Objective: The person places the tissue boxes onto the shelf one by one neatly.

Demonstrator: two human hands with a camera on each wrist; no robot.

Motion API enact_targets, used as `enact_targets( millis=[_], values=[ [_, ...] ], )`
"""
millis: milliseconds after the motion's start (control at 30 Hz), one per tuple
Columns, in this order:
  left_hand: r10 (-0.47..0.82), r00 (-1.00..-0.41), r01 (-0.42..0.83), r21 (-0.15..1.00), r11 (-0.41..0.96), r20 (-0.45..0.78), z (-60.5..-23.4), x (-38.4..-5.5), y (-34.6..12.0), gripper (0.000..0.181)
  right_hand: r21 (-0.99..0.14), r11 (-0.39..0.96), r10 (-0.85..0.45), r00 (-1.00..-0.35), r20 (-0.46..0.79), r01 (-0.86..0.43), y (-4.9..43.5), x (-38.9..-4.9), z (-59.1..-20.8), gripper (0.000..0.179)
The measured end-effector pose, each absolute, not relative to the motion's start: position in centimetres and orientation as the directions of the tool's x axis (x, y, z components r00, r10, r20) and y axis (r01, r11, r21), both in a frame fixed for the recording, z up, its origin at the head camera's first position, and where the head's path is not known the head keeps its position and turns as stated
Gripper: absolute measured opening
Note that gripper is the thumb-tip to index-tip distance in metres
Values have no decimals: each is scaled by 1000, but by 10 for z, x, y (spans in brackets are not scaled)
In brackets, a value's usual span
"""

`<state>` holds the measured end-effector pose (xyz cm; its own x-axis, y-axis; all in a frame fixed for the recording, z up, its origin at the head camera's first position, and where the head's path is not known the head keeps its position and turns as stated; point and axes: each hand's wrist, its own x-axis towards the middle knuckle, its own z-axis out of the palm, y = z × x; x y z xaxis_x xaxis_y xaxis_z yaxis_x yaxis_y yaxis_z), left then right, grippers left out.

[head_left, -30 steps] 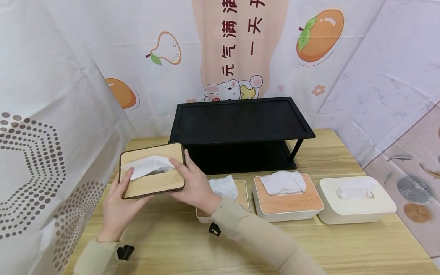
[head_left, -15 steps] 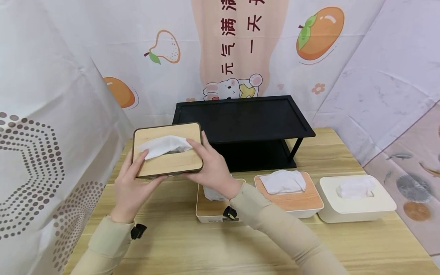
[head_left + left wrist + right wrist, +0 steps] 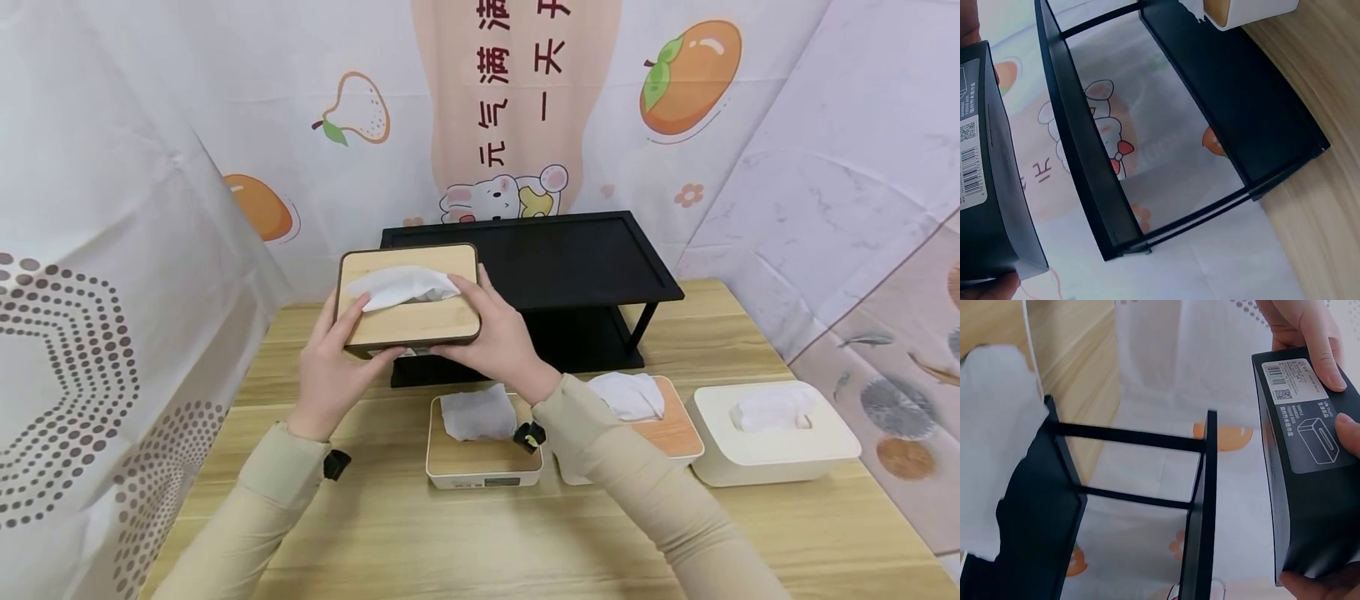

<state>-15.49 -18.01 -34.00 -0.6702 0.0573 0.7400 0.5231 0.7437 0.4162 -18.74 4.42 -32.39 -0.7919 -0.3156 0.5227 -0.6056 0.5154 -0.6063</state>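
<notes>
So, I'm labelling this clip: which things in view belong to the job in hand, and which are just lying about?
In the job:
- dark box, gripped by both hands
- left hand
- right hand
- rack, probably, right behind the box

Apparently just lying about, untouched:
- tan-topped box
- orange-topped box
- cream box
</notes>
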Motion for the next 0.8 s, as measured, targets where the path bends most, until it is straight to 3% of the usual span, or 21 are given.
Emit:
enact_targets(
  millis=[333, 800],
  values=[
    [79, -761, 477, 473, 741, 643, -338, -175, -165, 79, -700, 518, -293, -871, 394, -491, 59, -209, -328, 91],
    [99, -808, 437, 479, 761, 580, -347, -188, -159, 69, -713, 543, -269, -896, 353, -444, 65, -221, -339, 80]
  ],
)
